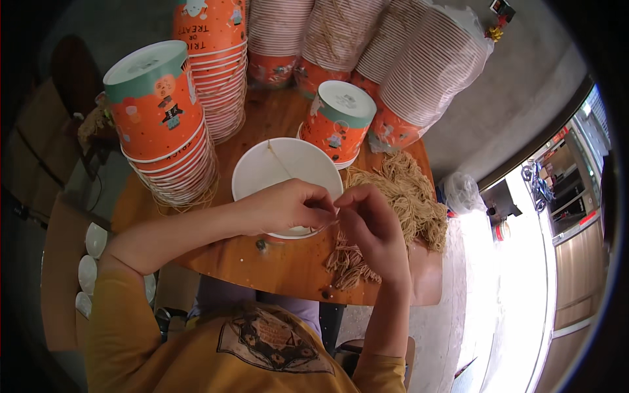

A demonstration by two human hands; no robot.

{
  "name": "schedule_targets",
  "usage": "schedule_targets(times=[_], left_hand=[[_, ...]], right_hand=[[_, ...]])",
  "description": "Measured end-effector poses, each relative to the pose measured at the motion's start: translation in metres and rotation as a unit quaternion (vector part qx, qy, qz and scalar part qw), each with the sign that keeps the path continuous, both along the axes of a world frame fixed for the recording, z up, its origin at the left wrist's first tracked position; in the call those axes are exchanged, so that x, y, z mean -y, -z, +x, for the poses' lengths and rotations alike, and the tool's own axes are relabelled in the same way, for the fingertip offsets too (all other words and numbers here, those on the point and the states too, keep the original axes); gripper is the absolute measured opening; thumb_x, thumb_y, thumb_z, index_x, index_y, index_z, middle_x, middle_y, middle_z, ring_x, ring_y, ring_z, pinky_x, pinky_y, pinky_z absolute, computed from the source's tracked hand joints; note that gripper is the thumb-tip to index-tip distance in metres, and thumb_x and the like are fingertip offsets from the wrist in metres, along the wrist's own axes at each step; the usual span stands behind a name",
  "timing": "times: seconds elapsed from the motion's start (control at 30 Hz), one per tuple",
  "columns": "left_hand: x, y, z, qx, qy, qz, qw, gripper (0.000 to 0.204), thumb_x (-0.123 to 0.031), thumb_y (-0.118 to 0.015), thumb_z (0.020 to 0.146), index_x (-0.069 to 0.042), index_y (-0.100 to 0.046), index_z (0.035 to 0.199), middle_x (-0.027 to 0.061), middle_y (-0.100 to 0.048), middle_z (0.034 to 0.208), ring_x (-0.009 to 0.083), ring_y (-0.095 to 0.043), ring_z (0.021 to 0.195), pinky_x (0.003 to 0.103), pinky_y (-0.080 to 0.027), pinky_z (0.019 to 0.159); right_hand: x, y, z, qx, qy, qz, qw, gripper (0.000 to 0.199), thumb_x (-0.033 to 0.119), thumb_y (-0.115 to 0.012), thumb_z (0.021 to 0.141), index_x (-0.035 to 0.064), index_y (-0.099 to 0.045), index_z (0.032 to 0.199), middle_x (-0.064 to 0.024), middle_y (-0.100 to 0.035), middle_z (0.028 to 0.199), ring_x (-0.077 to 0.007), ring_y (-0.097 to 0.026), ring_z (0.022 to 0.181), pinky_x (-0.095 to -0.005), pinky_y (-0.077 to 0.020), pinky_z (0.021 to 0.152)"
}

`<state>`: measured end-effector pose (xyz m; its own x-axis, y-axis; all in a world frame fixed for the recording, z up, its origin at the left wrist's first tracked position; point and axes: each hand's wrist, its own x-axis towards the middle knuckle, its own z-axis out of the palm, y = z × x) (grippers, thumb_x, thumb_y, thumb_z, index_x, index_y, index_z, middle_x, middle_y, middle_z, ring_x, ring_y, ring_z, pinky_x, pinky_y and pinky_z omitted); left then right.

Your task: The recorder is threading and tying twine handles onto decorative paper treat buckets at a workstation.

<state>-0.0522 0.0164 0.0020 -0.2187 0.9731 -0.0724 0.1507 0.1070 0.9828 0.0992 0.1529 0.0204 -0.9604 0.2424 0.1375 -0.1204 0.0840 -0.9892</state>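
Observation:
A paper bucket [252, 171], white inside, sits mouth up on the wooden table before me. A thin tan cord [280, 162] runs from its far wall across the inside and passes behind my left hand [295, 205]. That hand is closed in a pinch over the bucket's near right rim. My right hand [372, 226] meets it there, thumb and fingers pressed together just outside the rim. What lies between the right fingertips is too small to make out. Beside my right hand, a heap of tan cords [409, 196] spreads over the table's right side.
Tall stacks of orange buckets [154, 111] with green bases stand upside down at the left. A shorter orange stack [337, 124] is behind the bucket. Plastic-wrapped stacks [429, 65] line the back. The wooden table's [282, 265] near edge curves in front of my lap.

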Motion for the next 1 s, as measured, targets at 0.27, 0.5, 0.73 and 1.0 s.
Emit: schedule_targets(times=[0.27, 0.5, 0.73, 1.0], left_hand=[[0.002, -0.001, 0.003, -0.087, -0.001, 0.033, 0.996, 0.023, -0.017, -0.064, 0.089, 0.001, -0.065, 0.104, 0.009, -0.069, 0.096, 0.014, -0.064, 0.09, 0.029, -0.049, 0.084], [0.003, -0.002, 0.004, -0.092, -0.005, 0.033, 0.995, 0.024, -0.02, -0.064, 0.089, -0.001, -0.065, 0.103, 0.0085, -0.069, 0.093, 0.0142, -0.064, 0.088, 0.029, -0.049, 0.081], [0.003, -0.006, 0.006, -0.092, 0.032, -0.019, 0.995, 0.023, -0.023, -0.064, 0.092, -0.002, -0.064, 0.099, 0.0, -0.064, 0.089, 0.0065, -0.055, 0.086, 0.025, -0.046, 0.079], [-0.003, -0.004, 0.006, -0.025, 0.024, -0.025, 0.999, 0.021, -0.022, -0.064, 0.093, -0.001, -0.064, 0.096, -0.0006, -0.062, 0.087, 0.0052, -0.054, 0.082, 0.022, -0.045, 0.075]], right_hand=[[-0.015, 0.023, -0.009, -0.097, 0.084, 0.126, 0.984, 0.011, 0.001, -0.055, 0.094, 0.0045, -0.056, 0.104, 0.0, -0.059, 0.078, -0.0051, -0.054, 0.065, -0.0215, -0.044, 0.058], [-0.012, 0.001, -0.004, -0.011, 0.037, -0.034, 0.999, 0.014, 0.004, -0.055, 0.096, 0.005, -0.053, 0.11, -0.0007, -0.059, 0.078, -0.0055, -0.054, 0.06, -0.0214, -0.0428, 0.05], [-0.017, 0.043, -0.013, -0.078, 0.181, 0.192, 0.961, 0.009, 0.001, -0.056, 0.093, 0.0005, -0.055, 0.102, -0.0032, -0.059, 0.08, -0.0081, -0.056, 0.068, -0.0222, -0.0462, 0.062], [0.016, 0.051, 0.018, -0.097, 0.219, 0.246, 0.939, 0.008, 0.003, -0.067, 0.085, 0.0013, -0.059, 0.086, -0.0059, -0.057, 0.081, -0.0126, -0.055, 0.064, -0.024, -0.0455, 0.059]])
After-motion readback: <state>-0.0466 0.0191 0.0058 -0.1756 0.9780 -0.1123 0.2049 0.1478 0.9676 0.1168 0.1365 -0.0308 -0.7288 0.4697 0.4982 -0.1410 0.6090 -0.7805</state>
